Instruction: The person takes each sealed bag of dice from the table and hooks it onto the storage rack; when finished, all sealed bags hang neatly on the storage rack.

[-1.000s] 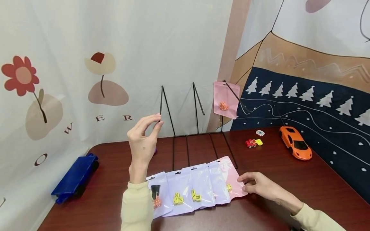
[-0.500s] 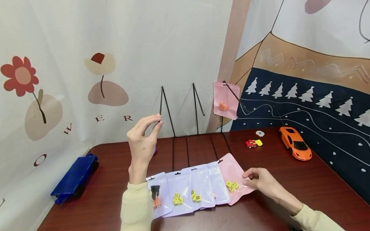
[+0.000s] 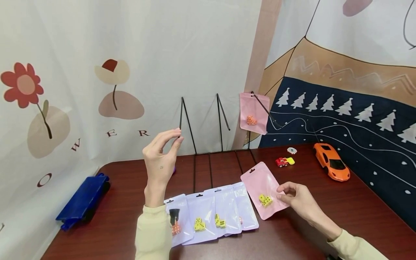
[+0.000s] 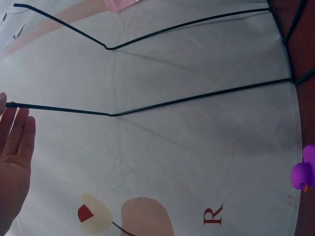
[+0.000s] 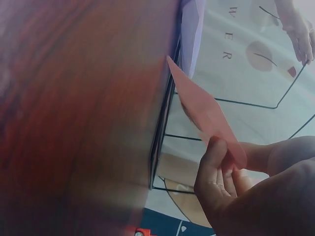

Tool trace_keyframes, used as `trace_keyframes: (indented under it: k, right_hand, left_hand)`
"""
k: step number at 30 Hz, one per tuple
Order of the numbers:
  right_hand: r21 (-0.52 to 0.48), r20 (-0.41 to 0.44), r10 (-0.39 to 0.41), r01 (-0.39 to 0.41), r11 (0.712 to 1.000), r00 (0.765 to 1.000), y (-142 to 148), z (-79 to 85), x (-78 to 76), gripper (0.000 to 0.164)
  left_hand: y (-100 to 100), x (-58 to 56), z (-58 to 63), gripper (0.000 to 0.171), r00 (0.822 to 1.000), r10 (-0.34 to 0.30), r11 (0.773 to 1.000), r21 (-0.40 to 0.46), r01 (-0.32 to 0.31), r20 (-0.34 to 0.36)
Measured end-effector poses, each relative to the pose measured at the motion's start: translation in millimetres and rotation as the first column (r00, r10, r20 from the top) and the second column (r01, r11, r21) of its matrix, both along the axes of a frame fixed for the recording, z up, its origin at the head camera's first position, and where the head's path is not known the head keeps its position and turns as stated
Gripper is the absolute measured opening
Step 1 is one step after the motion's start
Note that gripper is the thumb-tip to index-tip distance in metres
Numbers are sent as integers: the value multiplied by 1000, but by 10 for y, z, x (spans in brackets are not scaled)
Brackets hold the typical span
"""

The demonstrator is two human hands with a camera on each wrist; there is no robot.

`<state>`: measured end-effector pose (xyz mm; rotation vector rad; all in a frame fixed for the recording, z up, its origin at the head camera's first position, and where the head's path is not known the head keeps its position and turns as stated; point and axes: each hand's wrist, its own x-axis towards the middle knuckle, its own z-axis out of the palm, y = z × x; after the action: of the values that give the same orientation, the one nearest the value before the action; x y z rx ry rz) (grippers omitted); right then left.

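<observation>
My left hand (image 3: 161, 155) pinches the tip of the leftmost arm of a black wire rack (image 3: 221, 126); the left wrist view shows that rod (image 4: 64, 109) running between thumb and fingers. With thumb and fingers, my right hand (image 3: 299, 198) grips the lower right edge of a pink zip bag (image 3: 260, 180) holding yellow dice (image 3: 265, 200). That bag is tilted, its hole end pointing up and left, and the right wrist view shows it edge-on (image 5: 204, 105). Beside it lie several overlapping lilac bags (image 3: 201, 231) with dice inside. Another pink bag (image 3: 255, 106) with orange dice hangs on the rack's right arm.
At the left is a blue toy trailer (image 3: 84, 198). An orange toy car (image 3: 331, 160), a small red-and-yellow toy vehicle (image 3: 285, 161) and a white chip-like disc (image 3: 291, 150) sit at the right. A purple rubber duck (image 4: 302, 172) stands near the rack's base.
My right hand has drawn the pink bag with yellow dice out from beside the lilac bags and raised it, up and rightward. My left hand stays on the rack arm.
</observation>
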<state>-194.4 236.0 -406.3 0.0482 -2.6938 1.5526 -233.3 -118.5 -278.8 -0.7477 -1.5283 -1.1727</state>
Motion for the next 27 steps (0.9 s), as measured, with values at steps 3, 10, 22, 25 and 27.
trace_keyframes:
  k: [3, 10, 22, 25, 27]
  right_hand:
    - [-10, -17, -8, 8, 1000, 1000, 7, -1, 0, 17]
    - [-78, -42, -40, 37, 996, 998, 13, 18, 8, 18]
    - [-71, -252, -126, 112, 991, 959, 20, 106, 53, 18]
    - [-82, -280, -141, 122, 989, 950, 19, 137, 69, 20]
    - [-90, -300, -147, 125, 988, 943, 16, 159, 83, 20]
  left_hand:
    - [-29, -71, -56, 17, 1000, -5, 1000, 1, 5, 0]
    - [-82, -202, -167, 19, 1000, -13, 1000, 7, 13, 3]
    - [8, 5, -12, 16, 1000, -8, 1000, 6, 8, 3]
    - [14, 14, 0, 16, 1000, -5, 1000, 9, 5, -1]
    - [15, 21, 5, 16, 1000, -5, 1000, 8, 5, 0]
